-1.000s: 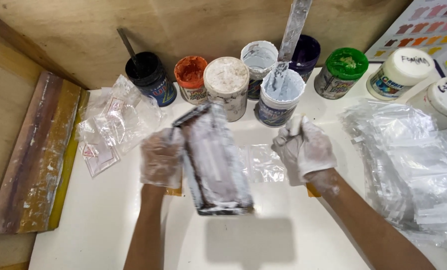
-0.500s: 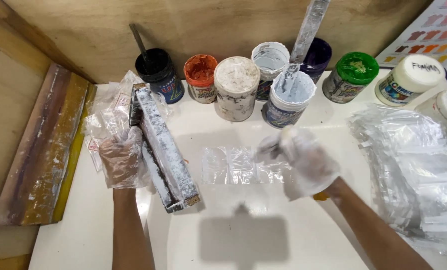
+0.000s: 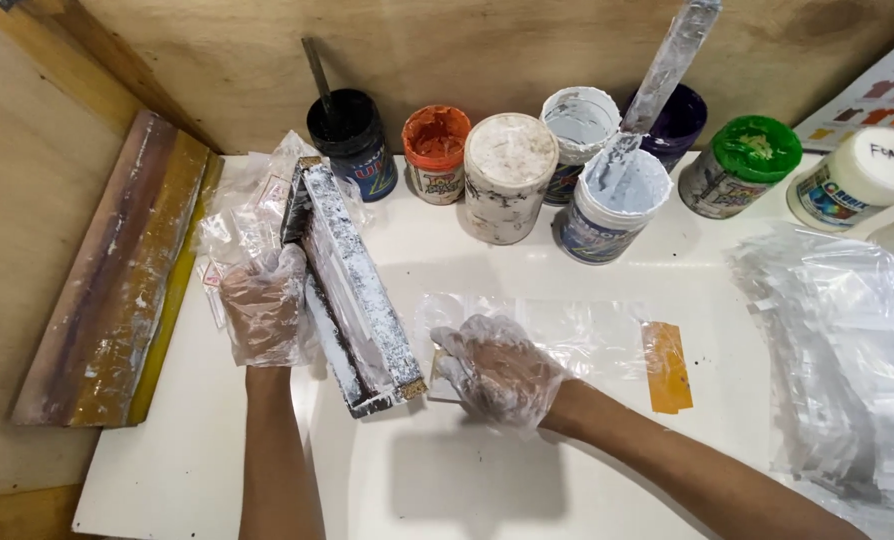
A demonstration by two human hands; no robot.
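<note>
My left hand (image 3: 264,310), in a thin clear glove, grips a small paint-crusted printing frame (image 3: 352,285) tilted up on its edge at the left of the white table (image 3: 467,470). My right hand (image 3: 495,368), also gloved, presses flat on the near left corner of a clear plastic bag (image 3: 557,335) lying in the middle of the table. An orange tape strip (image 3: 666,367) lies at the bag's right end.
Several open paint jars (image 3: 512,175) stand along the back, one white jar holding a paint-coated stick (image 3: 667,60). A pile of clear bags (image 3: 852,350) fills the right side, more bags (image 3: 242,215) lie behind the frame. A long squeegee (image 3: 117,270) leans at the left wall.
My left hand lifted the frame off the bag and swung it to the left. My right hand dropped onto the uncovered bag's left corner.
</note>
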